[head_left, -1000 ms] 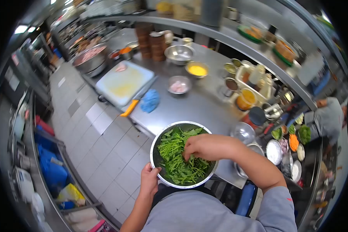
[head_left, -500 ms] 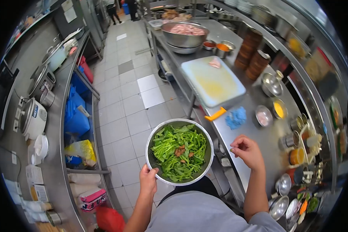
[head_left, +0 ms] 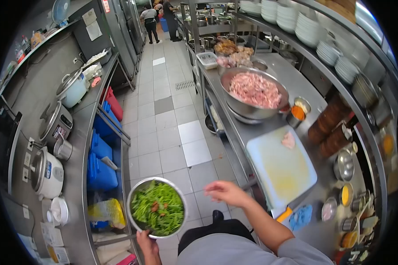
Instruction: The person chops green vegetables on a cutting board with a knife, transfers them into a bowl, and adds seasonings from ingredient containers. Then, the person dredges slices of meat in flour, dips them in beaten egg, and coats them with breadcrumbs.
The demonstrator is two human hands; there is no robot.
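Observation:
My left hand (head_left: 147,244) grips the near rim of a metal colander (head_left: 184,207), low and left of centre. Leafy green vegetables (head_left: 163,216) fill it, with a few small brown pieces on top. My right hand (head_left: 225,193) hangs in the air over the floor, to the right of the colander, its fingers apart and nothing in them. Further right, on the metal worktop, lies a white cutting board (head_left: 281,168) with a small piece of pale meat (head_left: 288,140). By its near edge are a yellow-orange handle (head_left: 285,214) and a crumpled blue cloth (head_left: 301,217).
A large bowl of raw meat (head_left: 254,90) stands on the right worktop, with stacked plates (head_left: 308,30) above. Rice cookers (head_left: 47,173) line the left counter, blue bins (head_left: 102,172) beneath. Two people (head_left: 150,22) stand far down the tiled aisle.
The view has turned toward the aisle. My right hand has left the greens and opened. My left hand has carried the colander left, and brown pieces now show on the greens.

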